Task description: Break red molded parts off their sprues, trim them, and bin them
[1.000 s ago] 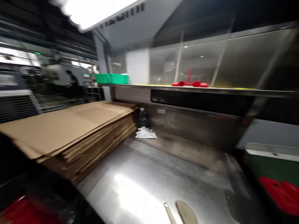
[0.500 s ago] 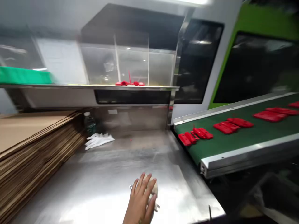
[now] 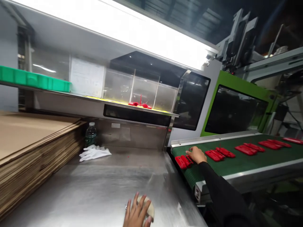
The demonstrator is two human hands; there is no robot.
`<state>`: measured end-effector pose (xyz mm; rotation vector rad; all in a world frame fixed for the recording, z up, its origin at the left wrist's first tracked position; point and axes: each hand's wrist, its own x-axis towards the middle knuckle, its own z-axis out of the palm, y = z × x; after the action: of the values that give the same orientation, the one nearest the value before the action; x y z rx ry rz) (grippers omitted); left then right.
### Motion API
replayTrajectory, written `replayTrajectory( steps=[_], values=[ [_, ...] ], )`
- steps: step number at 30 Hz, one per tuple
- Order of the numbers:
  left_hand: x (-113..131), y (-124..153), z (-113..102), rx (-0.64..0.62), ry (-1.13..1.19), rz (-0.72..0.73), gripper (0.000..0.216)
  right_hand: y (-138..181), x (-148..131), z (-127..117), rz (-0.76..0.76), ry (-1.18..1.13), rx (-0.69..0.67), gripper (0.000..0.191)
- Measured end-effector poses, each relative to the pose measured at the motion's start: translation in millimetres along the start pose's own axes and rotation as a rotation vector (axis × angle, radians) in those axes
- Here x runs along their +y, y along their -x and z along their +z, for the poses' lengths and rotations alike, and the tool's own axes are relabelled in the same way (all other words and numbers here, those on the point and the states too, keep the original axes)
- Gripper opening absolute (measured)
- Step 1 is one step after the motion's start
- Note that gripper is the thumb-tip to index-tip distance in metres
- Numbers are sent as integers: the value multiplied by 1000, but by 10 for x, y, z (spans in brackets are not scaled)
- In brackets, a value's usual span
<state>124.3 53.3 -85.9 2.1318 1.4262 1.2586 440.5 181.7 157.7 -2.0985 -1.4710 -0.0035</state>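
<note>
My left hand (image 3: 136,212) is low in the middle, fingers spread over a round beige object (image 3: 149,208) on the metal table; its kind is mostly hidden. A small shiny piece peeks out left of those fingers. Over on the green conveyor belt, my right hand (image 3: 197,155) has its fingers closed at the thin upright stem of the nearest red plastic molding (image 3: 181,161). The molding lies flat at the belt's end, partly covered by that hand. Another red molding (image 3: 215,154) lies just right of the hand.
Several more red moldings (image 3: 246,148) lie along the conveyor belt (image 3: 236,165). A cardboard stack (image 3: 47,157), a bottle (image 3: 91,134) and white gloves (image 3: 94,153) stand or lie at left. Above, a shelf holds a green bin (image 3: 35,80) and red parts (image 3: 139,104).
My right hand has come into view and reached the nearest red molding. The view has tilted and risen, showing the lamp above. My left hand stays over the beige object.
</note>
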Motion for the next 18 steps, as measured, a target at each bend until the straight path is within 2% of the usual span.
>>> replayTrajectory(
  steps=[4,7,9,13,14,16,18],
  values=[
    [114,46,-171,71,244,-90,39,93,-70,19,-70,24,-35,26],
    [300,47,-379,95,440,-241,44,414,-157,-60,-228,-83,-47,30],
    [517,9,-550,91,586,-318,51,708,-267,-100,-348,-203,-99,36],
    [1060,-148,-919,-13,965,-373,67,1363,-642,-95,-554,-464,-349,41],
    [1167,-189,-1011,-72,1247,-422,66,1502,-756,-85,-591,-510,-419,39],
    [1291,-250,-1186,-117,1518,-505,59,1700,-971,-68,-654,-580,-543,36],
    [1296,-271,-1344,-54,1578,-564,49,1770,-1120,-53,-700,-627,-625,35]
  ],
)
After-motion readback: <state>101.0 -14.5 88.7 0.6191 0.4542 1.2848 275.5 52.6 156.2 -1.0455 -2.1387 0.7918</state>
